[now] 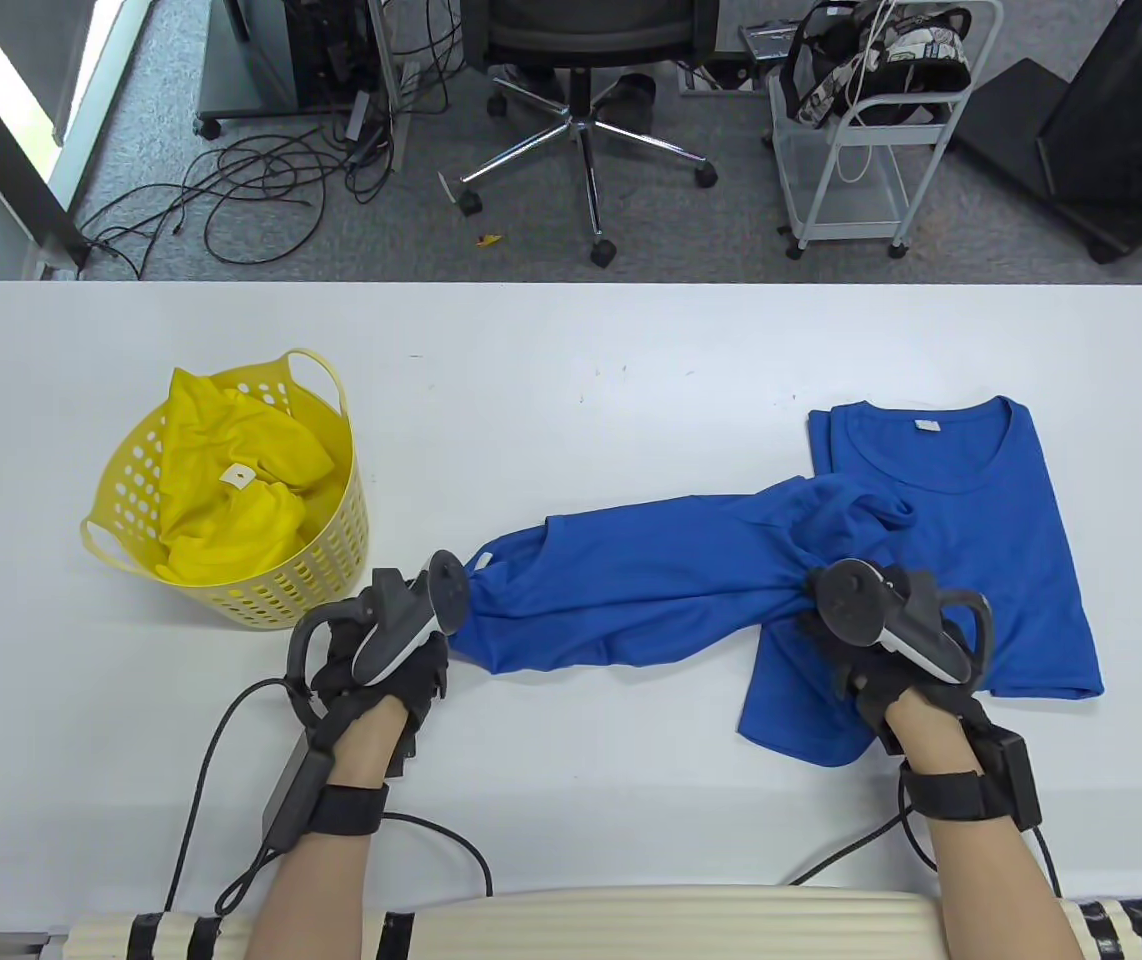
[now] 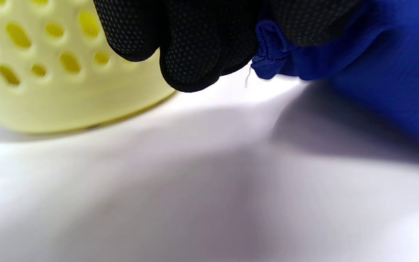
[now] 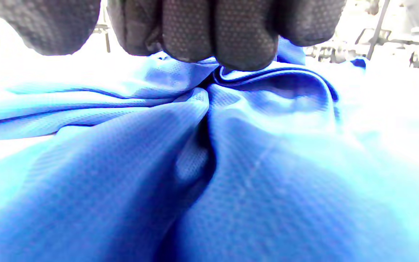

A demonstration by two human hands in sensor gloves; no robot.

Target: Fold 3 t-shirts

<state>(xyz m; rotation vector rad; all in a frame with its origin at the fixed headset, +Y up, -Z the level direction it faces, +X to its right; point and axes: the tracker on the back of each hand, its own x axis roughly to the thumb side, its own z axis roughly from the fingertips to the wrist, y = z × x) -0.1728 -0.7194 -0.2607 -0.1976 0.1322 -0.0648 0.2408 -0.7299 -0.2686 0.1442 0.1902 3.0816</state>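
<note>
Left wrist view shows the grip at its closest: the left hand (image 2: 180,40) pinches a hemmed corner of the loose blue t-shirt (image 2: 387,72) between curled gloved fingertips (image 2: 189,62), the cloth hanging clear of the white desk (image 2: 195,189) with the yellow basket (image 2: 31,72) just beside it. In the right wrist view the right hand (image 3: 202,29) has its fingers (image 3: 244,40) curled down into a gathered bunch of the same shirt, so both grips are closed on fabric. Taking the basket (image 1: 231,520) as the landmark in the table view, the left hand (image 1: 381,640) sits just off its near right side, the loose blue t-shirt (image 1: 651,580) stretches away from it to the right as a slack, sagging band, and the right hand (image 1: 891,640) holds its far end well apart from the basket. That far end lies over a folded blue t-shirt (image 1: 991,530), which rests flat on the desk (image 1: 571,350) farthest from the basket, collar away from the person. A yellow t-shirt (image 1: 231,480) is crumpled inside the basket. The fabric looks light, thin and very soft: it will drape and wrinkle, carry no shape of its own, and slide a little on the smooth desk, though nothing about it is fragile. A bunched handful like the right one gives poor control, I judge; better holds would be the shoulder seams or the two hem corners, pinched apart so the shirt hangs flat before it is laid down clear of the folded one.
</note>
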